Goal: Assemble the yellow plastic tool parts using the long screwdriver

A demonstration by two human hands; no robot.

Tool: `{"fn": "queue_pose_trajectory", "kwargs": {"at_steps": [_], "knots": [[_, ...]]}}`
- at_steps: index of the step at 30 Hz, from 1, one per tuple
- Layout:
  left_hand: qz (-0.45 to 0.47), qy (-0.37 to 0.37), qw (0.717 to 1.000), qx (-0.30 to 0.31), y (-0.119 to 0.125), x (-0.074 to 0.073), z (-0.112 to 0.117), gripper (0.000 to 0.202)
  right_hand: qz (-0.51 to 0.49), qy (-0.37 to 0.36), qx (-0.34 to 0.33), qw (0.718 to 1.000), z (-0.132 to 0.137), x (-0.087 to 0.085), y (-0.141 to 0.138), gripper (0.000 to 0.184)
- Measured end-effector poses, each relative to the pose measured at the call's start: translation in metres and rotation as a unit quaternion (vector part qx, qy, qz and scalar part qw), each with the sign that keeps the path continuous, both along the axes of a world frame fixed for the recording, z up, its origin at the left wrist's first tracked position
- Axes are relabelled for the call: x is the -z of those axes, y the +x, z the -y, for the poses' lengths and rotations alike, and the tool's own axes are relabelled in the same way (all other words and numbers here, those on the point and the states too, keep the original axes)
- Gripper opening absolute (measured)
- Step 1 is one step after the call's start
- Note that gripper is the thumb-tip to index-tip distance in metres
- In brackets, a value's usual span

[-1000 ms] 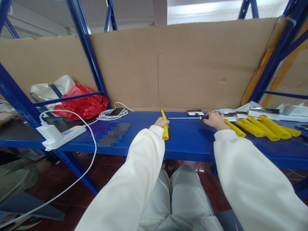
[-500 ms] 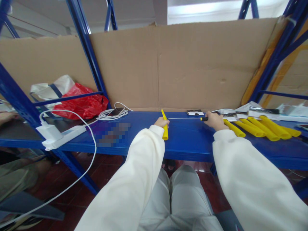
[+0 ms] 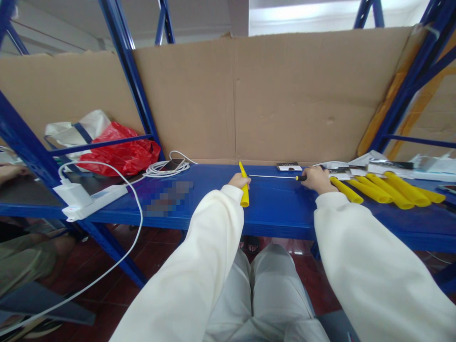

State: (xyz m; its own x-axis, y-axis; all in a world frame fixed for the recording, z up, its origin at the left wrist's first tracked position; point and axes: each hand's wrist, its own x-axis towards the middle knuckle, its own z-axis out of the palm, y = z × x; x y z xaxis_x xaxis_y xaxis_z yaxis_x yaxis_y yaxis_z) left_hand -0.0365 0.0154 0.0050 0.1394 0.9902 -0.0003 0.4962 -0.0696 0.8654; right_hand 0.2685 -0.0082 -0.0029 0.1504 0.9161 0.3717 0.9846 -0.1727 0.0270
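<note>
My left hand is closed around a yellow tapered tube, its narrow end pointing to the back and its wide end towards me. My right hand grips a screwdriver by its black and yellow handle. The long thin shaft runs level to the left, and its tip reaches the tube near my left fingers. Whether the tip touches or enters the tube I cannot tell. Beside my right hand lie several more yellow tubes in a row on the blue table.
A small black and white packet lies at the back. White papers and packets sit behind the tubes. On the left are a coiled white cable, a red plastic bag and a power strip. Another person's hand shows far left.
</note>
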Motion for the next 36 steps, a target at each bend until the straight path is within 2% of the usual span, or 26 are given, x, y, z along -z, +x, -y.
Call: {"fn": "queue_pose_trajectory", "kwargs": {"at_steps": [6,13,20,25,32,36], "knots": [[0.005,-0.002,1.000,-0.001,0.000,-0.002,0.003,0.029,0.023,-0.005,0.007,1.000,0.004,-0.002,-0.005,0.032],[0.001,-0.013,1.000,-0.002,0.000,-0.005,0.005,0.026,-0.035,-0.009,0.049,0.998,0.009,-0.008,-0.013,0.034],[0.016,-0.010,1.000,-0.004,0.000,-0.005,0.007,0.025,-0.051,-0.057,0.032,0.997,0.009,-0.009,-0.014,0.041],[0.017,-0.010,1.000,-0.006,0.000,-0.003,0.005,0.025,-0.021,-0.021,0.015,0.999,0.003,-0.005,-0.009,0.044],[0.010,-0.003,1.000,-0.012,0.000,-0.001,0.002,0.021,0.019,-0.019,0.002,1.000,0.006,-0.004,-0.003,0.030],[0.008,-0.003,1.000,-0.013,0.000,-0.001,0.003,0.021,0.028,-0.023,0.012,0.999,0.011,-0.007,-0.008,0.032]]}}
